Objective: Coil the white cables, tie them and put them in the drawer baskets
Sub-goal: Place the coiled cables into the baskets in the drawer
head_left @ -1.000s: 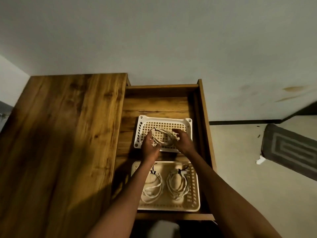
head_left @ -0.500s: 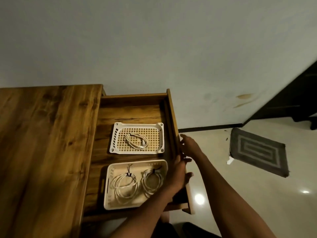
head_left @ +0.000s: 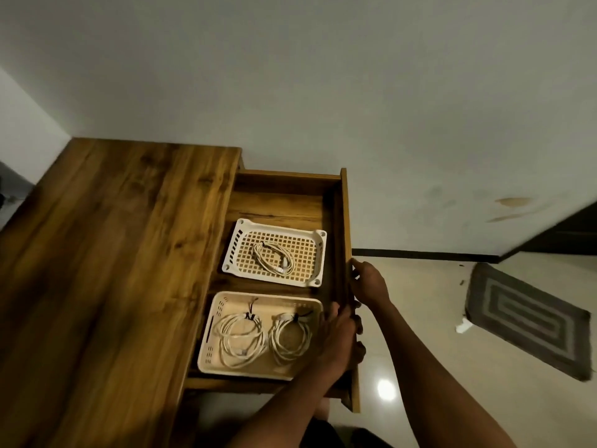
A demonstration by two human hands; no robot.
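To the left of your hands, the open wooden drawer (head_left: 281,202) holds two plastic baskets. The white lattice basket (head_left: 240,227), ahead and left of both hands, carries one coiled white cable (head_left: 273,257) lying loose on its grid floor. The cream slotted basket (head_left: 210,334), just beside your left hand (head_left: 339,337), holds two larger coiled white cables, the left coil (head_left: 239,339) and the right coil (head_left: 290,339), each bound at the top with a dark tie and lying side by side without overlapping.

Both hands are on the drawer's right-hand front panel (head_left: 346,221). Your left hand's fingers wrap round its edge near the cream basket; your right hand (head_left: 368,282), further ahead, grips the same edge with curled fingers.

Bare drawer floor lies beyond the white basket. The dark wooden counter (head_left: 106,270) stretches left of the drawer. To the right of your hands lies pale tiled floor (head_left: 420,302), with a grey patterned mat (head_left: 526,321) well apart.
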